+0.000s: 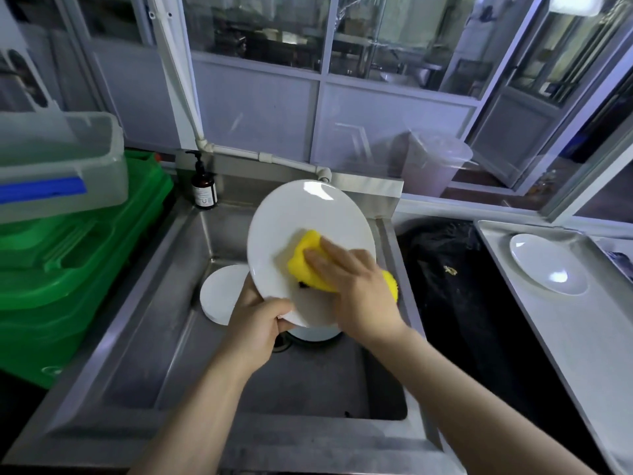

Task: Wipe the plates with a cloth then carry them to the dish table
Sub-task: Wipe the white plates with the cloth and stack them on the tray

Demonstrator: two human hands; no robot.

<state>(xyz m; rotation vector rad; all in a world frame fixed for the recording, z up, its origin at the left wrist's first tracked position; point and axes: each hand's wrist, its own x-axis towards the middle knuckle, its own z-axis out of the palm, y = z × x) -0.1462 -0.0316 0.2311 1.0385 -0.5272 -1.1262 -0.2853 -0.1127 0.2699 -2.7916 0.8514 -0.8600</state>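
At the far left a clear plastic box (61,162) with a blue clip sits on top of a stack of green crates (78,269). Just right of them, on the back ledge of the steel sink (144,330), stands a brown pump bottle (203,186), beside a white pipe (191,108) that runs down the wall and bends along the ledge.

Down in the sink basin lies a white plate (221,293), partly hidden behind the one being held; another white dish (313,332) shows just below the held plate's lower edge.

The left hand (258,320) grips a large white plate (301,221) at its lower rim, thumb curled over the front face and fingers behind, holding it tilted up over the basin with its face toward the camera. The right hand (352,286) presses a yellow cloth (305,255) flat against the lower right part of that plate, fingers laid fairly straight across the cloth; the cloth's far end sticks out past the hand on the right.

Right of the sink is a bin lined with a black bag (455,286). Farther right again, a steel desk (548,323) carries one white plate (548,265), lying flat, well apart from the sink. Behind the bin stands a pale tub (435,162) against the glazed partition.
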